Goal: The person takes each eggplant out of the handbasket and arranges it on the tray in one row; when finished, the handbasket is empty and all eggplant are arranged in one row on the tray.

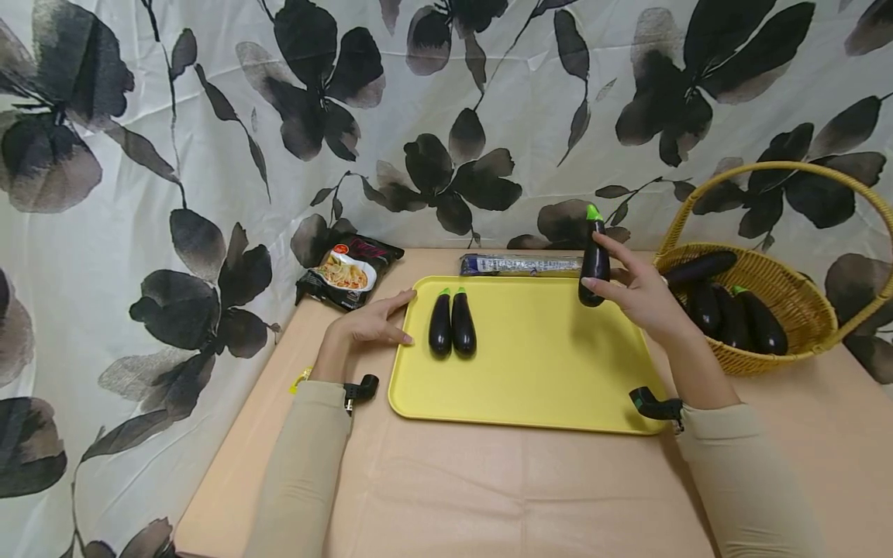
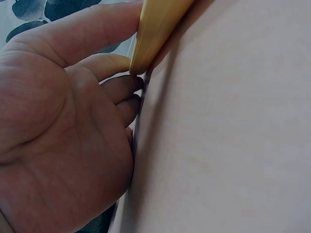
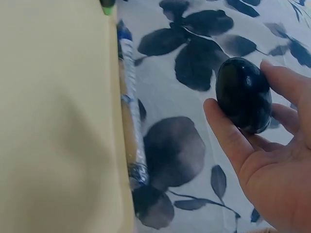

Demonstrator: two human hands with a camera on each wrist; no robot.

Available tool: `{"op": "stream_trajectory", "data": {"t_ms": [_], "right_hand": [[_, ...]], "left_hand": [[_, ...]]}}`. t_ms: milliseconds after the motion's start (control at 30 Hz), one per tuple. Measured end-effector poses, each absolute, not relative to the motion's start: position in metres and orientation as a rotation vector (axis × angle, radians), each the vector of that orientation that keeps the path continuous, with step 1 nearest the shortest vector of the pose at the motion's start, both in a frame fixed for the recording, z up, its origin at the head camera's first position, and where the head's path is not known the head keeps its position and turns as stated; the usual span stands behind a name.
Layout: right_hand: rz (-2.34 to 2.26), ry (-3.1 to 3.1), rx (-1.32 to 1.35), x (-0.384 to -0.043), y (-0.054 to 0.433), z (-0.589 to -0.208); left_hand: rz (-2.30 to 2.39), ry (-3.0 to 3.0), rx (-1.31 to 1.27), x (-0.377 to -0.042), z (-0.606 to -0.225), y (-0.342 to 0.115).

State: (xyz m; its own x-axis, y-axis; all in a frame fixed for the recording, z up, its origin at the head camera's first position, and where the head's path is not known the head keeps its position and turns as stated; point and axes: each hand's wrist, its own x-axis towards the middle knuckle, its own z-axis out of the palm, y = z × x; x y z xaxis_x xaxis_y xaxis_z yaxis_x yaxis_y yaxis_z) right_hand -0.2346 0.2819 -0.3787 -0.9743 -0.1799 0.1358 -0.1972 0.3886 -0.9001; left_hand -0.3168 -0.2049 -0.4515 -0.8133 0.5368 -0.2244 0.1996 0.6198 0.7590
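In the head view my right hand (image 1: 649, 298) holds a dark eggplant (image 1: 594, 267) with a green stem, raised over the far right part of a yellow tray (image 1: 523, 387). The right wrist view shows thumb and fingers around its rounded end (image 3: 243, 94). My left hand (image 1: 370, 324) touches the tray's left edge, with thumb and fingers extended against the rim (image 2: 155, 34) in the left wrist view. Two more eggplants lie side by side on the tray's left part, a left one (image 1: 440, 325) and a right one (image 1: 463, 324), stems pointing away.
A wicker basket (image 1: 809, 306) with a tall handle stands right of the tray, with several eggplants (image 1: 760, 322) inside. Behind the tray lies a long plastic-wrapped pack (image 1: 519, 265). A black noodle packet (image 1: 349, 271) sits at the back left, before a floral cloth (image 1: 432, 101).
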Motion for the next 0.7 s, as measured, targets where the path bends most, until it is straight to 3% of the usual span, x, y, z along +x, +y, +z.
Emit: {"op": "stream_trajectory", "data": {"t_ms": [700], "right_hand": [[1.817,-2.697,0.494,-0.245,0.237,-0.406]], "left_hand": [[1.082,2.399,0.583,-0.317,-0.451,-0.205]]}}
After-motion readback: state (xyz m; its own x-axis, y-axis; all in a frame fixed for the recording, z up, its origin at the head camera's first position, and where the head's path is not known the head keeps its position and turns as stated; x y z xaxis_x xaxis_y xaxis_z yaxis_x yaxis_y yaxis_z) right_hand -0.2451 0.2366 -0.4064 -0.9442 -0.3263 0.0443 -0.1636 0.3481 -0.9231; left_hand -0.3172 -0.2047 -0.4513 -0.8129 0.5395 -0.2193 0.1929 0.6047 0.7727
